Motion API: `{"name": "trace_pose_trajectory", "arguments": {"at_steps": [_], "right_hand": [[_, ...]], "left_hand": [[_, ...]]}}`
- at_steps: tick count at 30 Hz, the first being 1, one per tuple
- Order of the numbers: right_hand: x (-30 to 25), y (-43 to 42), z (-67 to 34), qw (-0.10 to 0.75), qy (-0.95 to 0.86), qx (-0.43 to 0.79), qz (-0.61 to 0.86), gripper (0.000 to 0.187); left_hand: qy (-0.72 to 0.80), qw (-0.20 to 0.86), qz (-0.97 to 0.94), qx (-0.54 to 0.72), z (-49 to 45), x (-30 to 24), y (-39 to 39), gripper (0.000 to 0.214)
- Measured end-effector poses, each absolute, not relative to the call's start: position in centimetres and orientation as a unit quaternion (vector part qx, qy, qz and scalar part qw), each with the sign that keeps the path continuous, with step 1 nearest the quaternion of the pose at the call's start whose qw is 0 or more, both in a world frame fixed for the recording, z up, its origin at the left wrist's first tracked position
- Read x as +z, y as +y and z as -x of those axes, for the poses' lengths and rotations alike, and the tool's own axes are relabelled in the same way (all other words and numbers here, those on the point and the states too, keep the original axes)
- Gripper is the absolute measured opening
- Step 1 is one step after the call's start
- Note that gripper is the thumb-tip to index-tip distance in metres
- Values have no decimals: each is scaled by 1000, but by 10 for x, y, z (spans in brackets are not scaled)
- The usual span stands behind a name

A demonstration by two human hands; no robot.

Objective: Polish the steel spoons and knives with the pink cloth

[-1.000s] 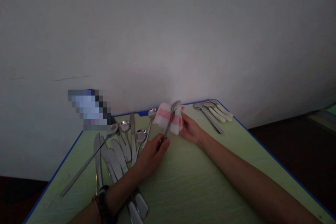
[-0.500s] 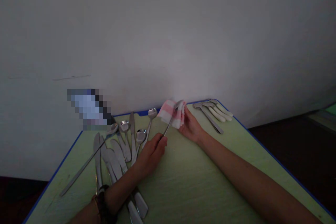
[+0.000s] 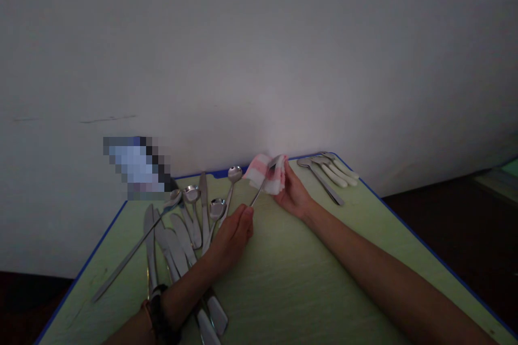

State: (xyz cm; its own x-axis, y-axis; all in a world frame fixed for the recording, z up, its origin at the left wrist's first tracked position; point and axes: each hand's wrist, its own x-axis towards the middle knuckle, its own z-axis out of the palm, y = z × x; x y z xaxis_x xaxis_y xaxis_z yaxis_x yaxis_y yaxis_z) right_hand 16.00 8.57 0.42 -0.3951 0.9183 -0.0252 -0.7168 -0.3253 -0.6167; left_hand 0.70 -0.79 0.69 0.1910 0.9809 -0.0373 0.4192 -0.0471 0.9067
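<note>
Where behind cloth (image 3: 256,171), right hand (image 3: 294,194) invisible.

Table (image 3: 299,285) middle: room is left between left forearm (image 3: 192,291) and right forearm (image 3: 364,261).
Hand gap: passage between left hand (image 3: 231,232) and right hand (image 3: 294,193) is barred by utensil (image 3: 258,193) and striped cloth (image 3: 256,172).
Left side: crowded by knives (image 3: 149,242) and spoons (image 3: 192,193).
Far right corner: partly occupied by lone spoon (image 3: 324,182) and white-handled cutlery (image 3: 335,177).
Back edge: closed off by wall (image 3: 259,54).

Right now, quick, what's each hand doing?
Left hand: closed, holding a metal utensil by its handle.
Right hand: holding a striped cloth; fingers partly hidden.
</note>
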Motion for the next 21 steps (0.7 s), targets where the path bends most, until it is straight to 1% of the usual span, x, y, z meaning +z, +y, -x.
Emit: {"name": "trace_pose_trajectory", "arguments": {"at_steps": [6, 10, 14, 21], "right_hand": [[5, 89, -162, 553, -231, 781, 175, 27], [7, 87, -162, 550, -250, 779, 165, 30], [7, 85, -163, 547, -259, 782, 151, 25], [2, 85, -162, 522, -282, 784, 180, 24]], "left_hand": [[548, 416, -648, 326, -6, -1, -7, 38], [543, 402, -668, 313, -5, -2, -6, 36], [547, 385, -685, 291, -6, 1, -6, 34], [557, 358, -703, 259, -6, 3, -8, 31]]}}
